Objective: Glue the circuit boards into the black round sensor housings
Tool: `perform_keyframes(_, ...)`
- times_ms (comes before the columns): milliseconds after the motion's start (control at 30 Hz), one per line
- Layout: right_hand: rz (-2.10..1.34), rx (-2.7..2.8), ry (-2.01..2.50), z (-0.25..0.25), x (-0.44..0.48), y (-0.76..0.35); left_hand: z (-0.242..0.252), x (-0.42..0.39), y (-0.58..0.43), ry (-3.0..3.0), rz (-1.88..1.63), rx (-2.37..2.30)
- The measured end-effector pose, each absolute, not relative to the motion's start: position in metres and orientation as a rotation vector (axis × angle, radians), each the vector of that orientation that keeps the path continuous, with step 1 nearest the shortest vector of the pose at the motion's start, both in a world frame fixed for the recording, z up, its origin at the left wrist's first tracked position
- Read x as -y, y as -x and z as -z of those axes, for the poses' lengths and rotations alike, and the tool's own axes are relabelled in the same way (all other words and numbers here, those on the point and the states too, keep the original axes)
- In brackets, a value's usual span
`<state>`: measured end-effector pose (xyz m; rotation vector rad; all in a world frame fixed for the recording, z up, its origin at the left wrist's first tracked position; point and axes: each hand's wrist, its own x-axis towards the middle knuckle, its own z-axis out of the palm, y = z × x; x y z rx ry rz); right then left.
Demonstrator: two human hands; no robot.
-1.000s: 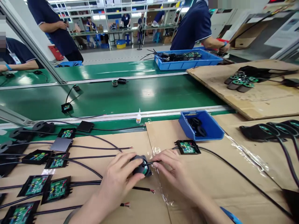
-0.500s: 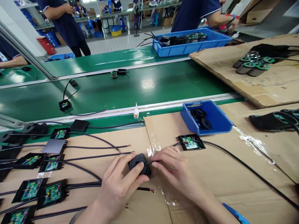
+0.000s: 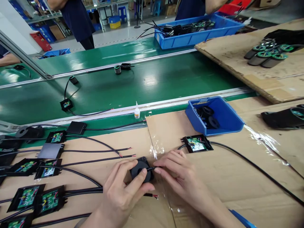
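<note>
My left hand [image 3: 124, 183] is closed on a black round plastic housing [image 3: 142, 162] with corner lugs, its thumb pressed on the face. From the right, my right hand [image 3: 177, 172] pinches a thin black cable [image 3: 151, 168] at the housing's side. My fingers cover the cable's far end. Just behind my right hand, a black box with a green circuit board [image 3: 196, 143] lies on the cardboard [image 3: 171, 125], a black cable running from each side. Beneath my left hand, a cable end with bare red-tipped wires [image 3: 154, 195] pokes out.
Open circuit-board boxes [image 3: 50, 199] with cables crowd the left. A blue bin [image 3: 226, 117] of black round parts stands beyond my right hand, near a small glue bottle [image 3: 137, 111]. Behind runs a green conveyor [image 3: 99, 85]; a raised cardboard sheet [image 3: 237, 60] holds motor parts. People stand across.
The camera view has tilted slightly downward. The housing's round face shows more fully between my left fingers; both hands keep their grips. The people opposite have shifted.
</note>
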<state>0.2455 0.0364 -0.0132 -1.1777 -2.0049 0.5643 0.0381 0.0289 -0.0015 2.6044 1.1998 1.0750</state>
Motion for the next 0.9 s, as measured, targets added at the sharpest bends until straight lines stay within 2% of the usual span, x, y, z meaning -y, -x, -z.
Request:
perform_keyframes(700,-0.58,1.942,1.158,0.0125,-0.0326,-0.2466,0.0038,-0.0321,-0.0369,-2.646,-0.926,-1.308)
perform_keyframes(900,-0.577,1.9,1.158,0.0116,-0.0311,-0.247,0.0037,-0.0387,-0.0365,-2.789,-0.911,-1.15)
